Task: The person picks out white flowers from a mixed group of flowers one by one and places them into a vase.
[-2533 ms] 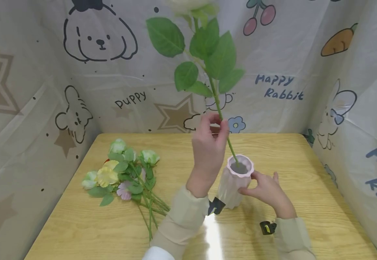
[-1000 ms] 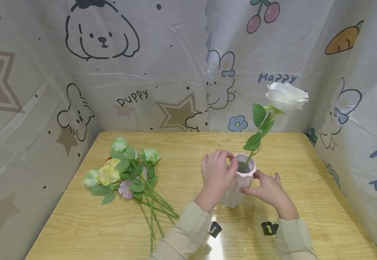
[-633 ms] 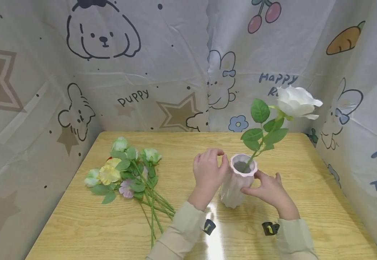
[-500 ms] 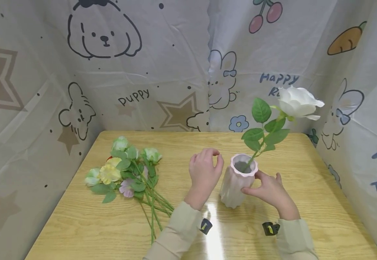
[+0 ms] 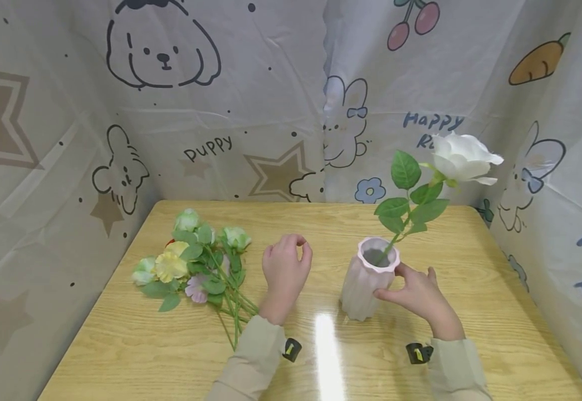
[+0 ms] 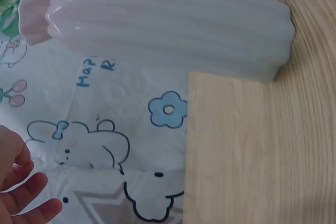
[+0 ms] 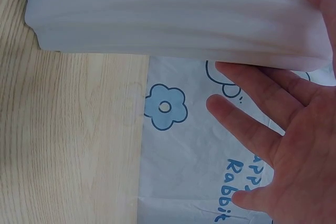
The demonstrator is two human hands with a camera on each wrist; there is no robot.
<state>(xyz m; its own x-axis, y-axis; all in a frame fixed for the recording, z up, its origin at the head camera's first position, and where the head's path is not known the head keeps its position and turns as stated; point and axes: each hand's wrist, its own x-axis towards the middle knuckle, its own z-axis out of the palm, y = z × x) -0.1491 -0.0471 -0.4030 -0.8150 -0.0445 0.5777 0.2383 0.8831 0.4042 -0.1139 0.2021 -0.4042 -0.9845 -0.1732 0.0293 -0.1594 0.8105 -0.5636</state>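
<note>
A pale pink fluted vase (image 5: 363, 287) with a scalloped rim stands upright on the table. One white artificial rose (image 5: 463, 159) leans to the right out of its mouth. My right hand (image 5: 418, 295) grips the vase near the rim, thumb on the near side; in the right wrist view several fingers (image 7: 252, 129) spread below the vase wall. Between the vase and the loose flowers, my left hand (image 5: 285, 270) hovers with loosely curved fingers and nothing in them. The left wrist view shows the vase (image 6: 168, 24) apart from the left fingertips (image 6: 50, 211).
A bunch of artificial flowers lies at the table's left, with a yellow bloom (image 5: 171, 264), a pale green bloom (image 5: 235, 238), a lilac bloom (image 5: 196, 288) and green stems. The wooden table (image 5: 120, 356) is enclosed by a printed cloth (image 5: 270, 100) at the back and sides.
My left hand lowered the white rose into the vase and let go of it, then drew back left towards the loose flowers. The right hand has stayed on the vase.
</note>
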